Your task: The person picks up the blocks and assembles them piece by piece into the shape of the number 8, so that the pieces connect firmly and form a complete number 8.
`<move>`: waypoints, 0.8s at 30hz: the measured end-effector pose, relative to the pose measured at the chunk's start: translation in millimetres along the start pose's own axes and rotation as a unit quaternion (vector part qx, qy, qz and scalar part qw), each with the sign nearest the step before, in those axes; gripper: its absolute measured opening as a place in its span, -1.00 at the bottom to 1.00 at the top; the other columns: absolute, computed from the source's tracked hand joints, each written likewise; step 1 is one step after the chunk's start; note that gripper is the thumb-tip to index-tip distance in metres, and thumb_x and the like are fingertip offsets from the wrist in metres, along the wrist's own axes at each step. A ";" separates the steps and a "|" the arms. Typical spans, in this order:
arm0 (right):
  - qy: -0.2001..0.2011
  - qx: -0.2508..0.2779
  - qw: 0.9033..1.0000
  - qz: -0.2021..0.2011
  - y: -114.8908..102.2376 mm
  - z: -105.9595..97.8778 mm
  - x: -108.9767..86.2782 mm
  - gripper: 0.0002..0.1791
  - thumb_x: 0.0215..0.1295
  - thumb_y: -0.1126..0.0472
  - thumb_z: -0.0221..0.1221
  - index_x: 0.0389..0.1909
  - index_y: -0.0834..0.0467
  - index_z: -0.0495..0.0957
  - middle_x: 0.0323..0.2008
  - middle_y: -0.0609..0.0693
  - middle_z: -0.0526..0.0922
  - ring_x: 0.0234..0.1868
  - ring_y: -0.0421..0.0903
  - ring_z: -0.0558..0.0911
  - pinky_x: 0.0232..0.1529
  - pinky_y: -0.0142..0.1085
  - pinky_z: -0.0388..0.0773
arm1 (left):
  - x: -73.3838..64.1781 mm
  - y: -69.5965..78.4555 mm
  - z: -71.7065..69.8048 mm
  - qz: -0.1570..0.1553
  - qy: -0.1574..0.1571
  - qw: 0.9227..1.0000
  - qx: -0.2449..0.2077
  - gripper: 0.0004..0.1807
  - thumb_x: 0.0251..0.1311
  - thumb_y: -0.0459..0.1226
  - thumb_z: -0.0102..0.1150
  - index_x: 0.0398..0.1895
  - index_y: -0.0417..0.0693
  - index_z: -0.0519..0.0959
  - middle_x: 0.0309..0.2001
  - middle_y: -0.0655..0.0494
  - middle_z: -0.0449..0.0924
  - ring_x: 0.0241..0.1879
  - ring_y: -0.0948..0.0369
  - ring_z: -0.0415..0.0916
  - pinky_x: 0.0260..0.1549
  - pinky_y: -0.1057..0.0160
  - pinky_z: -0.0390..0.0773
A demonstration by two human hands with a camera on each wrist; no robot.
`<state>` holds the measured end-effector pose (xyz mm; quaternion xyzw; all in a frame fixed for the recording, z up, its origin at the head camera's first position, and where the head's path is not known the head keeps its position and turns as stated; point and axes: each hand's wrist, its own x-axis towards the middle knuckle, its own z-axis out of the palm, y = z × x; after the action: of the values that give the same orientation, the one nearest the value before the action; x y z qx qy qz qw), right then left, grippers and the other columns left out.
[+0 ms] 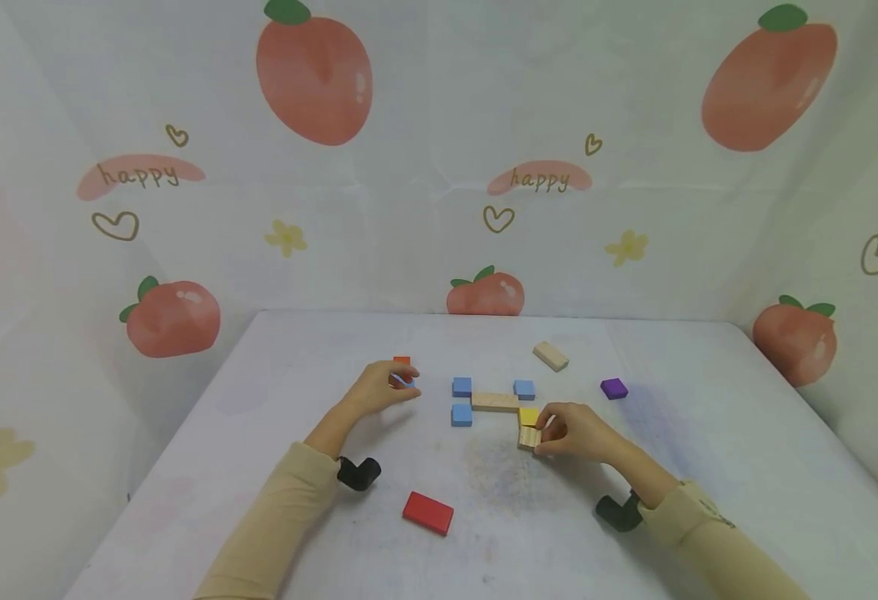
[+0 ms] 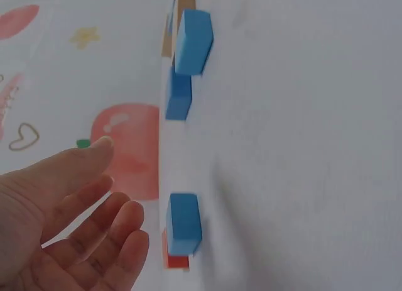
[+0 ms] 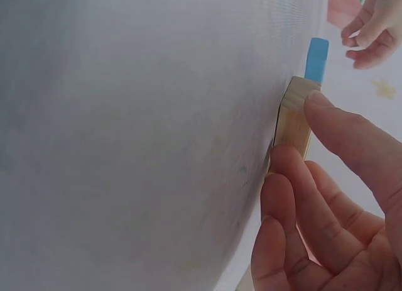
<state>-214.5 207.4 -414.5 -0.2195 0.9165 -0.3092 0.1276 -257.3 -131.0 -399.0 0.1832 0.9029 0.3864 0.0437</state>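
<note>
My right hand [image 1: 575, 431] pinches a small plain wooden block [image 1: 529, 438] between thumb and fingers. That block lies against the near side of a yellow block [image 1: 529, 416], partly behind my fingers. In the right wrist view, the thumb is on one side of the wooden block [image 3: 294, 118] and a fingertip on the other. My left hand [image 1: 378, 387] hovers with relaxed, parted fingers and nothing between them. Close to its fingertips are a blue block [image 2: 184, 224] and an orange-red block [image 1: 402, 360], the latter partly hidden by the hand in the head view.
A long wooden block [image 1: 494, 402] links two blue blocks on its left, the farther [image 1: 462, 387] and the nearer [image 1: 461, 415], to another blue block [image 1: 524, 389]. A red block [image 1: 428, 512], wooden block [image 1: 550, 356] and purple block [image 1: 614, 388] lie apart on the white table [image 1: 258, 433].
</note>
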 end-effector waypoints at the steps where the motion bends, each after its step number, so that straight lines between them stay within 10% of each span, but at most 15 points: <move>1: 0.000 0.000 1.000 0.001 0.2 0.1 -0.1 -0.67 0.01 0.17 0.36 -0.27 0.23 0.48 -0.52 -0.09 0.60 -0.48 -0.25 0.47 -0.44 -0.47 0.44 | -0.5 -1.9 -1.9 0.000 0.004 1.000 0.001 -0.63 0.06 -0.30 0.28 -0.06 -0.30 0.56 -0.18 -0.18 0.59 -0.22 0.06 0.58 -0.19 0.19 0.57; 24: 0.000 0.001 1.000 -0.024 6.0 -3.0 -0.6 -0.67 0.02 0.18 0.35 -0.27 0.25 0.48 -0.51 -0.09 0.62 -0.50 -0.32 0.47 -0.45 -0.48 0.44 | 4.9 -29.7 -4.5 -0.096 0.024 0.995 0.003 -0.58 0.06 -0.32 0.27 0.01 -0.30 0.51 -0.14 -0.20 0.56 -0.15 0.00 0.52 -0.23 0.20 0.55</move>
<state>-217.0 213.5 -415.8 -0.2408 0.9106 -0.3135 0.1205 -271.7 -151.1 -416.8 0.0865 0.9182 0.3822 0.0579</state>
